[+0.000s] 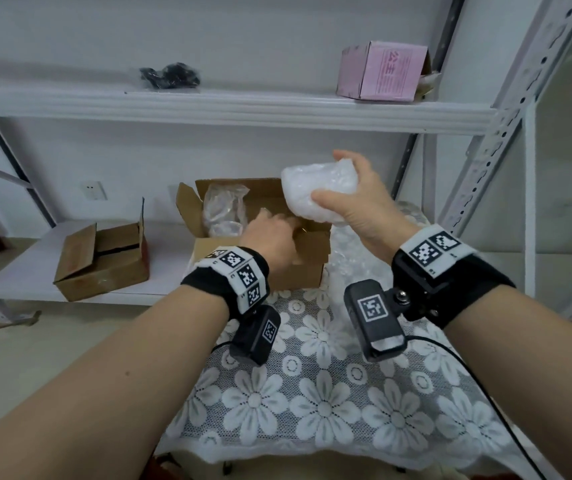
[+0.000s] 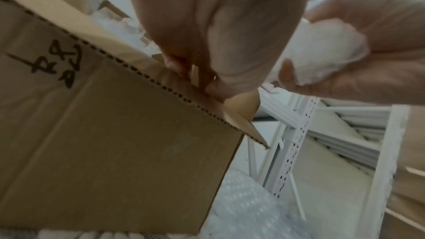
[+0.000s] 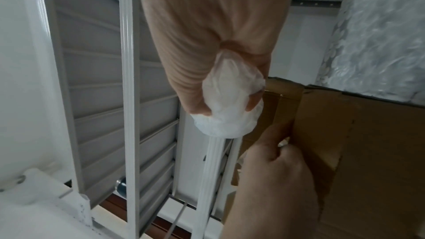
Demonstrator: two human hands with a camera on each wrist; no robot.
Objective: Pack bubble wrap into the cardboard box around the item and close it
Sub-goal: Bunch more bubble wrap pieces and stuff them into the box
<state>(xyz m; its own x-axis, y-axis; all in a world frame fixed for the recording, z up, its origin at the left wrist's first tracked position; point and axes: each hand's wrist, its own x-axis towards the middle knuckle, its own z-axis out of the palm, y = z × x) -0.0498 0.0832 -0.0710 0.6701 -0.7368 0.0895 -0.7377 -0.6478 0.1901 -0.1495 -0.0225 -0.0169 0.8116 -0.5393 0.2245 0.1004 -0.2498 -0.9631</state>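
A: Where is the crumpled white wad of bubble wrap (image 1: 319, 192)?

B: In the air, above the 3 o'clock end of the open brown cardboard box (image 1: 260, 268). The right hand (image 1: 364, 209) grips it, thumb on the near side and fingers (image 1: 343, 155) curled over the far side; the right-wrist view shows the wad (image 3: 227, 112) bulging out of the fist.

A: And the box?

B: It stands on the white floral lace tablecloth (image 1: 312, 393), flaps up. A clear plastic-wrapped item (image 1: 223, 209) sits in its 9 o'clock half.

A: The left hand (image 1: 270, 237)?

B: At the near wall towards 3 o'clock. In the left-wrist view its fingertips (image 2: 174, 66) pinch a cardboard flap (image 2: 239, 108) by that corner.

A: What lies around the box?

B: At 3 o'clock, touching it, a flat sheet of bubble wrap (image 1: 357, 258) covers the cloth. At 9 o'clock, well apart, a second brown carton (image 1: 100, 261) sits on the low white shelf (image 1: 170, 268). At 12 o'clock, on the upper shelf, stand a pink carton (image 1: 381, 72) and a black bundle (image 1: 170, 76).
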